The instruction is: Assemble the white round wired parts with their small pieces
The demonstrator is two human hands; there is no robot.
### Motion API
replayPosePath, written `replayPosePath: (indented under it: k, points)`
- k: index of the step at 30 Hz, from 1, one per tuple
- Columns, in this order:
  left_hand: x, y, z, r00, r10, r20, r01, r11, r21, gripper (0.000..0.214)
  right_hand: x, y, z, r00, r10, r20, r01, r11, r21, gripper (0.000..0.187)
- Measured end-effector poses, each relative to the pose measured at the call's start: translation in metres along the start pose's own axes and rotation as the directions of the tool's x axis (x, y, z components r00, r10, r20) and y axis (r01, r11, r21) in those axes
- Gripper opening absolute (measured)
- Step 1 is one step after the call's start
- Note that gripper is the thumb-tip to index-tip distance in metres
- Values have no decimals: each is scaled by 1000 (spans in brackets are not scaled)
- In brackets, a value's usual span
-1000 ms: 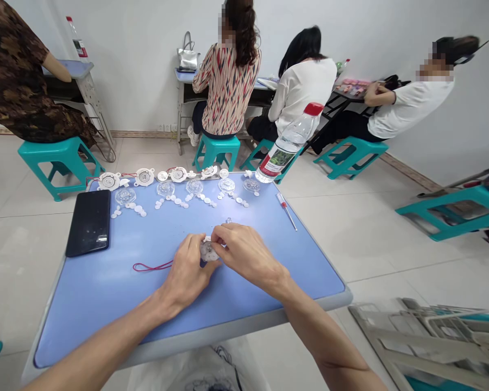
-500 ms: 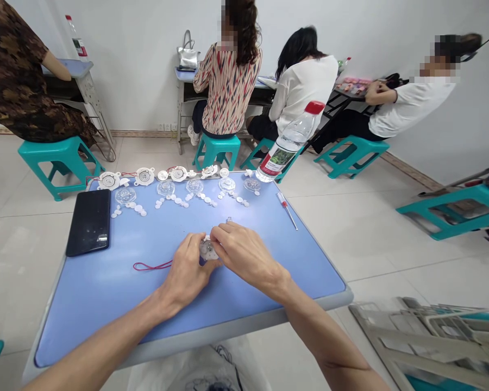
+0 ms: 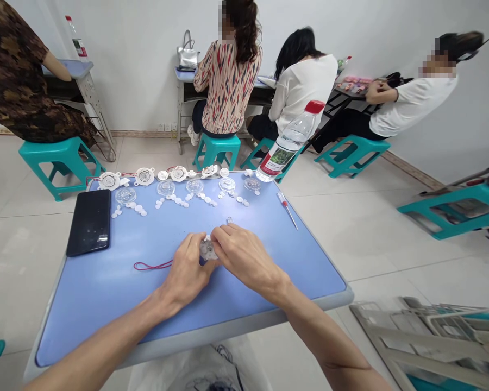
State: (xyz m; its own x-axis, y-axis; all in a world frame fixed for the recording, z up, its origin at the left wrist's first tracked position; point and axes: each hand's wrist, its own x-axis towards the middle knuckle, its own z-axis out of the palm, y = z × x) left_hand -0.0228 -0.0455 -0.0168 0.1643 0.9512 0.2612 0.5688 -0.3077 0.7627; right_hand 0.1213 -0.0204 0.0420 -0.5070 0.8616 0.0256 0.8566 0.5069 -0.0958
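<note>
Over the middle of the blue table (image 3: 118, 304), both my hands grip one small round clear-and-white plastic gear assembly (image 3: 207, 251). My left hand (image 3: 187, 263) holds its left side, thumb along the near edge. The fingers of my right hand (image 3: 238, 247) are closed at its upper right edge, and their tips hide part of it. A red cord loop (image 3: 152, 266) comes out from under my left hand and lies on the table. A tiny clear piece (image 3: 229, 220) rests just beyond my right knuckles.
Along the far edge stand white round housings (image 3: 144, 176), clear discs (image 3: 194, 186) and small white gears (image 3: 137, 208). A black phone (image 3: 88, 222) lies left, a screwdriver (image 3: 287, 210) right, a water bottle (image 3: 289, 144) at the far right corner. Several people sit on teal stools (image 3: 61, 157) beyond.
Hardly anything differs. My right hand has shifted very slightly at the gear assembly, while my left hand keeps its hold.
</note>
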Motion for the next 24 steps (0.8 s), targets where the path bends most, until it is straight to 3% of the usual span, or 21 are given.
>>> replayPosePath:
  k: [19,24]
  points:
    - [0,2,-2,999,-45,25,46,999,-19,37,2,9,-2,997,70,-18,-61,950,308,14]
    - [0,1,-2,999,-37,11,38,999,-27,43,4,16,-5,996,85,-34,-58,872,486,16]
